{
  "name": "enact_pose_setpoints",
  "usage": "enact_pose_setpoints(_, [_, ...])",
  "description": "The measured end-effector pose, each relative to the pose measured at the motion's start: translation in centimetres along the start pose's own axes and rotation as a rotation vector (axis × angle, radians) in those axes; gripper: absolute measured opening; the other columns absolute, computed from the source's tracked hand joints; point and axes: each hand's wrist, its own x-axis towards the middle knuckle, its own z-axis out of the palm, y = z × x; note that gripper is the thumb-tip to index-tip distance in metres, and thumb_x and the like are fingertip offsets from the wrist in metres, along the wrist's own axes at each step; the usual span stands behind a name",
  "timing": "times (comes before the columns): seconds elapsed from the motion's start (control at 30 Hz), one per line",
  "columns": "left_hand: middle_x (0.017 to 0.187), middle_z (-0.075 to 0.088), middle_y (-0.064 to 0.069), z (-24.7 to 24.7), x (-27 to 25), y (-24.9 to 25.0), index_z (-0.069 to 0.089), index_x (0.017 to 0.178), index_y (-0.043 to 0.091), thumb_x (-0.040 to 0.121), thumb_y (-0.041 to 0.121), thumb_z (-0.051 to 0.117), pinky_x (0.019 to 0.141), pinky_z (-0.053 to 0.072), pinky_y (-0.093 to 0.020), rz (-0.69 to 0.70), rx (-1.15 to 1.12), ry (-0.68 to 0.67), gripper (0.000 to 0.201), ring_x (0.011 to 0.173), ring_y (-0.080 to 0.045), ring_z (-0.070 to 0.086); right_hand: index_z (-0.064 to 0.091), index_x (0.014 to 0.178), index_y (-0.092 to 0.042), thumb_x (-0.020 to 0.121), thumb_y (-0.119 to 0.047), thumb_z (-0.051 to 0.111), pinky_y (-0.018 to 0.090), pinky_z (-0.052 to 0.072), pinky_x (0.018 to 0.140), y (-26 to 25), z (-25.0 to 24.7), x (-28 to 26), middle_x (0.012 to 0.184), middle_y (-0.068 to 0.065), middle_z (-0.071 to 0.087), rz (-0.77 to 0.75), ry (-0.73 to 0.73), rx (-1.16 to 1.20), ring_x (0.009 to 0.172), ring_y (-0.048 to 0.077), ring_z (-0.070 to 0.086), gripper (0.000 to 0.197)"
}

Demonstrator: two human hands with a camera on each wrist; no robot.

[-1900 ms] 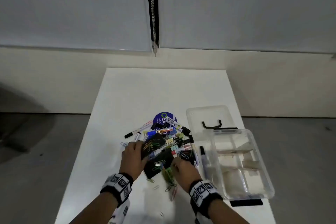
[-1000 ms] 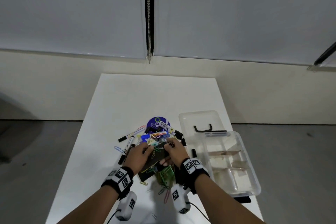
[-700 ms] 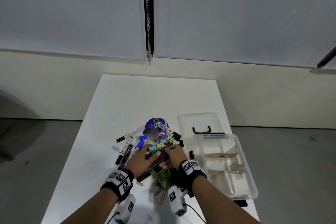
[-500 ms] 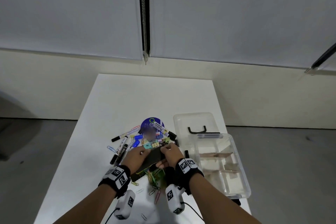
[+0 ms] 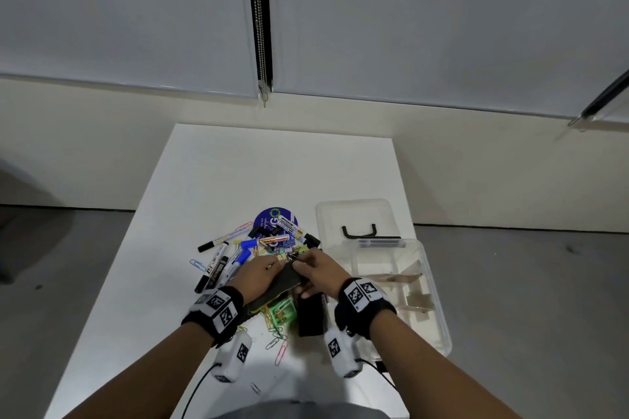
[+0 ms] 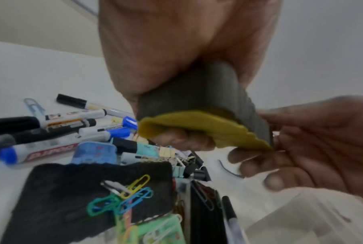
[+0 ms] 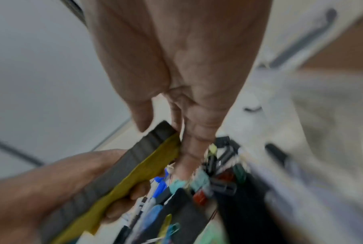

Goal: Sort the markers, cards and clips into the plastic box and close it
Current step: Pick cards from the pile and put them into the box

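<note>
A stack of dark grey cards with a yellow card on its underside is lifted just above the pile. My left hand grips it, thumb on top and fingers curled beneath. Thumb and fingers of my right hand pinch the stack's far end. Below lie markers, coloured paper clips on a black card, binder clips and a green card. The clear plastic box stands open to the right, with dividers inside.
The box lid lies back with a black handle on it. A blue round disc sits behind the pile. Another black card lies by my right wrist. Loose paper clips are scattered near the table's front edge.
Both hands came together on the card stack and raised it off the pile. My right hand shifted from the near side of the pile up to the stack's far end.
</note>
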Motion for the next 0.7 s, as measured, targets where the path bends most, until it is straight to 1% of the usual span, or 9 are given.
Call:
enact_pose_setpoints(0.07, [0.09,0.064,-0.011,0.0,0.3,1.2,0.06,0.086,0.011,0.102,0.03,0.038,0.076,0.044,-0.035,-0.006,-0.016,0.007,0.033,0.089,-0.029,0.062,0.045,0.131,-0.024,0.081,-0.045,0.068,0.035,0.048,0.096,0.7,-1.7,-0.5,0.129,0.007,0.048,-0.213,0.044,-0.46,0.114,0.022,0.054,0.059])
enact_pose_setpoints(0.1, [0.091,0.064,-0.012,0.3,0.4,2.2,0.059,0.086,0.011,0.103,0.025,0.037,0.075,0.043,-0.035,0.003,-0.017,-0.005,0.031,0.088,-0.028,0.061,0.046,0.132,-0.028,0.077,-0.046,0.07,0.036,0.041,0.103,0.9,-2.5,-0.9,0.134,0.005,0.045,-0.352,0.07,-0.683,0.122,0.022,0.046,0.063])
enact_pose_setpoints(0.17, [0.093,0.063,-0.013,1.0,0.9,4.6,0.059,0.088,0.009,0.102,0.018,0.035,0.073,0.042,-0.032,0.035,-0.078,-0.029,0.029,0.085,-0.026,0.058,0.054,0.124,-0.025,0.078,-0.036,0.068,0.041,0.041,0.103,1.3,-3.9,-1.7,0.127,0.005,0.053,-0.57,0.102,-0.942,0.119,0.025,0.047,0.05])
enact_pose_setpoints(0.23, [0.094,0.066,-0.014,2.1,1.7,6.9,0.06,0.091,0.007,0.101,0.02,0.038,0.074,0.046,-0.033,0.042,-0.218,-0.029,0.027,0.084,-0.026,0.062,0.061,0.114,-0.022,0.081,-0.027,0.065,0.043,0.046,0.092,1.4,-6.2,-2.4,0.11,0.004,0.061,-0.642,0.182,-0.997,0.105,0.028,0.056,0.033])
enact_pose_setpoints(0.33, [0.099,0.069,-0.017,3.5,3.2,8.8,0.059,0.1,0.005,0.101,0.021,0.039,0.072,0.055,-0.04,-0.008,-0.455,0.047,0.026,0.082,-0.028,0.069,0.066,0.108,-0.021,0.084,-0.024,0.066,0.033,0.043,0.084,1.9,-11.5,-3.7,0.103,0.0,0.063,-0.554,0.344,-1.03,0.096,0.024,0.058,0.024])
enact_pose_setpoints(0.43, [0.091,0.068,-0.013,5.7,3.9,10.5,0.054,0.103,0.006,0.1,0.028,0.046,0.058,0.056,-0.028,-0.014,-0.339,-0.005,0.024,0.067,-0.021,0.065,0.06,0.115,-0.027,0.086,-0.016,0.061,0.031,0.041,0.076,3.8,-16.3,-4.9,0.098,-0.002,0.065,-0.359,0.431,-1.139,0.091,0.024,0.061,0.031])
enact_pose_setpoints(0.53, [0.082,0.068,-0.01,8.5,4.2,12.0,0.048,0.105,0.012,0.097,0.041,0.049,0.056,0.053,-0.029,-0.029,-0.173,-0.151,0.03,0.059,-0.019,0.064,0.059,0.117,-0.027,0.088,-0.012,0.052,0.034,0.047,0.079,5.3,-17.5,-5.1,0.107,0.001,0.063,-0.159,0.349,-1.184,0.099,0.027,0.062,0.033])
enact_pose_setpoints(0.63, [0.071,0.063,-0.011,9.8,4.7,12.8,0.046,0.108,0.002,0.098,0.033,0.05,0.048,0.051,-0.028,-0.086,-0.308,-0.177,0.032,0.049,-0.019,0.06,0.062,0.112,-0.022,0.09,-0.013,0.052,0.035,0.051,0.083,6.2,-17.0,-3.5,0.111,0.004,0.062,-0.05,0.241,-1.151,0.104,0.027,0.062,0.026])
enact_pose_setpoints(0.7, [0.068,0.062,-0.012,10.0,4.9,13.0,0.045,0.105,0.002,0.099,0.029,0.05,0.045,0.049,-0.027,-0.084,-0.351,-0.176,0.028,0.047,-0.02,0.06,0.063,0.111,-0.018,0.09,-0.009,0.053,0.036,0.051,0.087,6.8,-16.7,-1.8,0.112,0.007,0.065,0.021,0.144,-1.182,0.105,0.028,0.063,0.026])
